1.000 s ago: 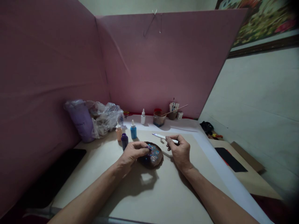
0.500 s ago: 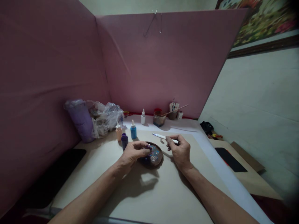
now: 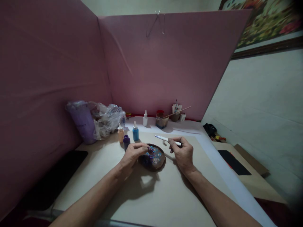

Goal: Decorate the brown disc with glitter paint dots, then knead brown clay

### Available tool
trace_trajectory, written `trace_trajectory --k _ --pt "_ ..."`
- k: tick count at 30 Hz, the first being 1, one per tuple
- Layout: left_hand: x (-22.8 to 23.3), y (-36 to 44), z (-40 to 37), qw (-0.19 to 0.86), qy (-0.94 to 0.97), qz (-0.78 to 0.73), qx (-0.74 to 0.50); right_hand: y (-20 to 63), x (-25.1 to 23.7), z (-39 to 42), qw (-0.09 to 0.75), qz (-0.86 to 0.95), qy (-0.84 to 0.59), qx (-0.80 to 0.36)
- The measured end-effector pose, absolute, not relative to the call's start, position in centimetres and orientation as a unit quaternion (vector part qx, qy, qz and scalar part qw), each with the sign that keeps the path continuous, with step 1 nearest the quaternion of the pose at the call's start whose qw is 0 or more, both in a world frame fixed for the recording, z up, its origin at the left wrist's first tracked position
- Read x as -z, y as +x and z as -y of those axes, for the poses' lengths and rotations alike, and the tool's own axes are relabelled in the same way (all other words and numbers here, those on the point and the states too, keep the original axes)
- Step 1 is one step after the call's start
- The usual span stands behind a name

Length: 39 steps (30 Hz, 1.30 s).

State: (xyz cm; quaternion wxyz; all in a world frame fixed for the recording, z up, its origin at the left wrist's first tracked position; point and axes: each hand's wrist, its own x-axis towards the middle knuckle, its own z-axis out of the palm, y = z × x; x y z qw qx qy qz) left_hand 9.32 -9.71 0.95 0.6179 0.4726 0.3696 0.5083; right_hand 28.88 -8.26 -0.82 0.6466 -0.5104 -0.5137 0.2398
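Observation:
A dark brown round dish-like piece (image 3: 158, 162) lies on the table, its face dotted with blue, purple and pale glittery spots. Over its left edge is my left hand (image 3: 134, 155), thumb and fingers pinched together at a small dark purple bit that is too small to name. My right hand (image 3: 183, 153), to the right of the piece, grips a slim white pen-like tool (image 3: 163, 138) with a dark tip pointing left. Just beyond my left hand stand an uncapped purple paint bottle (image 3: 126, 143), a blue bottle (image 3: 135, 133) and a peach bottle (image 3: 120, 135).
Toward the back are a white bottle (image 3: 145, 119), a jar (image 3: 162, 122) with a brush across it, and a brush holder (image 3: 175, 116). A purple tumbler (image 3: 82, 123) and a crumpled plastic bag (image 3: 107, 121) stand at left. Pink panels (image 3: 170, 63) enclose the table.
My left fingertips have shifted slightly up and left, showing more of the spotted face and the purple bit. My right hand and the white tool have hardly moved.

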Motion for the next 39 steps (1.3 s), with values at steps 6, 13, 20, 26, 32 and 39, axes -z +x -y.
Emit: trace_trajectory --k 6,13,20,26,32,39 --pt "-0.21 8.82 9.53 0.609 0.518 -0.342 -0.493 28.99 1.04 8.1 0.648 0.515 -0.506 -0.242" --pt "-0.23 8.87 9.38 0.613 0.529 -0.339 -0.479 28.97 0.95 8.16 0.648 0.517 -0.505 -0.239" --pt "-0.29 8.85 9.41 0.603 0.544 -0.324 -0.485 28.94 1.06 8.02 0.647 0.518 -0.51 -0.232" --pt "-0.33 8.98 9.55 0.613 0.535 -0.311 -0.492 28.97 1.06 8.1 0.648 0.52 -0.507 -0.231" --pt "-0.33 8.97 9.69 0.636 0.503 -0.334 -0.481 28.97 0.97 8.17 0.647 0.523 -0.504 -0.231" --pt "-0.55 8.95 9.8 0.625 0.511 -0.301 -0.508 28.88 0.88 8.17 0.646 0.516 -0.509 -0.239"
